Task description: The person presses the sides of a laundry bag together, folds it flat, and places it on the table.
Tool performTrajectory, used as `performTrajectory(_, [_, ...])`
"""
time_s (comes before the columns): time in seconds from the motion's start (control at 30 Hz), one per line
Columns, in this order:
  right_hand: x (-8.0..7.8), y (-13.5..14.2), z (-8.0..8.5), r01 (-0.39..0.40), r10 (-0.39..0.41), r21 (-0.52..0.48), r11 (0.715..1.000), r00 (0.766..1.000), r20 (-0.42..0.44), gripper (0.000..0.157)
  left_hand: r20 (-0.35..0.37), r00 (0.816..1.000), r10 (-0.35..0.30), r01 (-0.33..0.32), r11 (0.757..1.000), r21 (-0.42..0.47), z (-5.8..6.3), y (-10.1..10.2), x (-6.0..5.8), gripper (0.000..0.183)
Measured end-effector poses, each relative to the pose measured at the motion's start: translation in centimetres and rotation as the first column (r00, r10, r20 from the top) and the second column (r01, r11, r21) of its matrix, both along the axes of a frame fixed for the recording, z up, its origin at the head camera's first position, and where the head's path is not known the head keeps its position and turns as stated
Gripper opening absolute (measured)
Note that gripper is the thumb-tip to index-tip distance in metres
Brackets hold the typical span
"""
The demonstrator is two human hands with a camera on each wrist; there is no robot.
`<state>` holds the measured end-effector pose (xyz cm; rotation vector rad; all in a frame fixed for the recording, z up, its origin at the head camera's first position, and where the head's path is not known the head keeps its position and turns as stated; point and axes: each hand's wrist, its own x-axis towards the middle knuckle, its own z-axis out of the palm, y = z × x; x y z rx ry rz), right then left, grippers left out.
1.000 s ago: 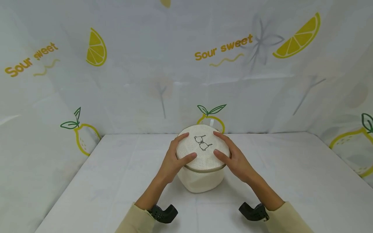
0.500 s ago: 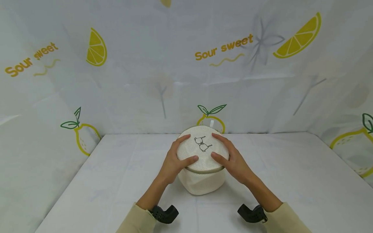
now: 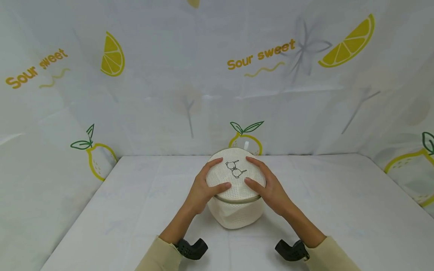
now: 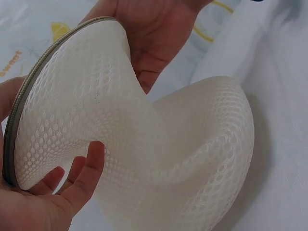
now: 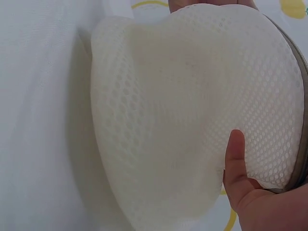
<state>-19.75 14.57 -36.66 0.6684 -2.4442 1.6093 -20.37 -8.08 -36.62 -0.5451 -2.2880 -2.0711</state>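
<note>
A round cream mesh laundry bag [image 3: 234, 191] is held between both hands at the middle of the white table. Its flat top carries a line print [image 3: 236, 168] like a pair of glasses and tilts toward me. My left hand [image 3: 200, 190] grips the left side of the rim, thumb over the top and fingers curled down the mesh wall. On the opposite side my right hand [image 3: 277, 190] holds the rim the same way. A grey-green zipper [image 4: 48, 53] runs round the rim. In the right wrist view the soft mesh wall [image 5: 173, 106] sags inward.
The white cloth-covered table [image 3: 142, 210] reaches back to a white curtain [image 3: 162, 94] printed with lemons and words. A black wrist camera mount sits on each wrist, the left one [image 3: 191, 249] and the right one [image 3: 291, 250], below the bag.
The bag has shifted slightly toward me with both hands on it. My right hand has come a little to the left, so the thumbs are closer together.
</note>
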Motion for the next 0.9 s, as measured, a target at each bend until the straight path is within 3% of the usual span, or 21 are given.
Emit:
performTrajectory(0.47, [0.03,-0.35,-0.40,0.042,-0.041,-0.059,0.997,0.999,0.023,0.056,0.050,0.999,-0.016,0.012,0.998,0.069,-0.33,0.25,-0.13,0.074])
performTrajectory(0.9, [0.10,-0.73,-0.92,0.048,-0.045,-0.071,0.996,0.998,0.037,0.056,0.054,0.998,-0.031,0.024,0.993,0.113,-0.92,0.30,-0.18,0.074])
